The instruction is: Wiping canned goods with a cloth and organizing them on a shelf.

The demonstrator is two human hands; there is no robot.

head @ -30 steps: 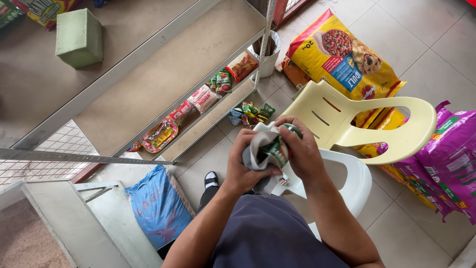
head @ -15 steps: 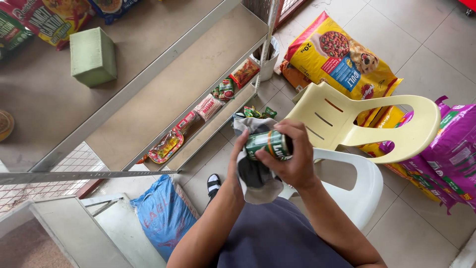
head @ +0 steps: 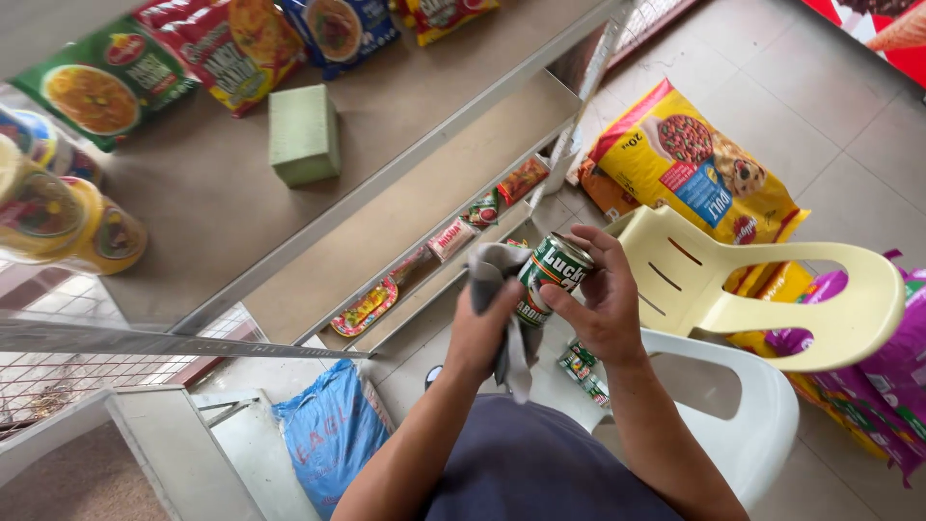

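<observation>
Green can in right hand grip, grey cloth in left hand.

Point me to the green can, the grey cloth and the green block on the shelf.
green can (head: 550, 275), head view, on its label side between the two hands.
grey cloth (head: 511, 362), head view, on the strip hanging below the left hand.
green block (head: 303, 133), head view, on its top face.
</observation>
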